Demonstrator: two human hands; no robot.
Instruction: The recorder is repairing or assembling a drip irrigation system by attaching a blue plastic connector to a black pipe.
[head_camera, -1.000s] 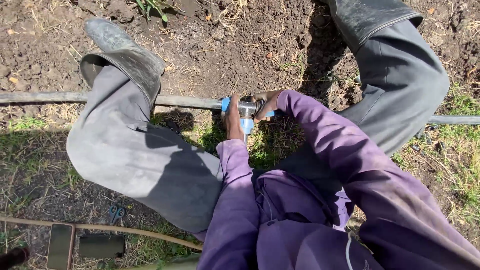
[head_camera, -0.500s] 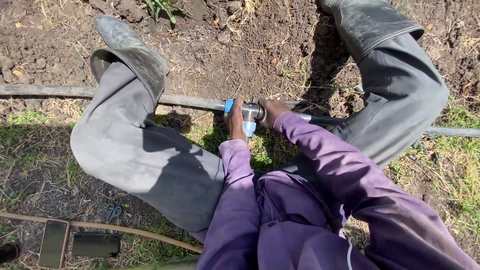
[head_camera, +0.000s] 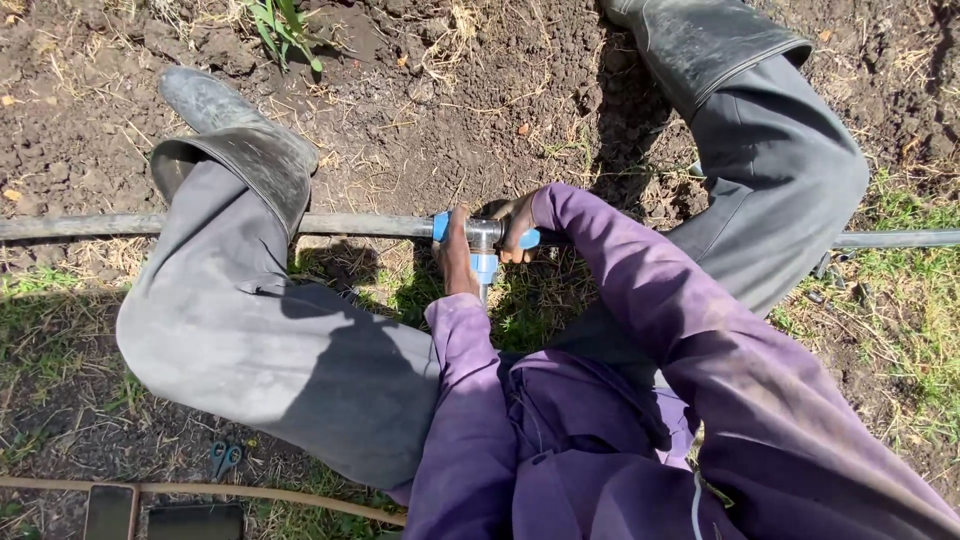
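Blue and grey tee fitting (head_camera: 484, 243) sits inline on a black pipe (head_camera: 370, 225) lying across bare soil, between the person's two rubber boots. Fitting has blue collars at each end, a grey middle and a blue branch pointing toward the person. Left hand (head_camera: 457, 258) is closed around the left collar and branch. Right hand (head_camera: 515, 225) grips the right collar. Small scissors (head_camera: 224, 459) lie on grass, well apart.
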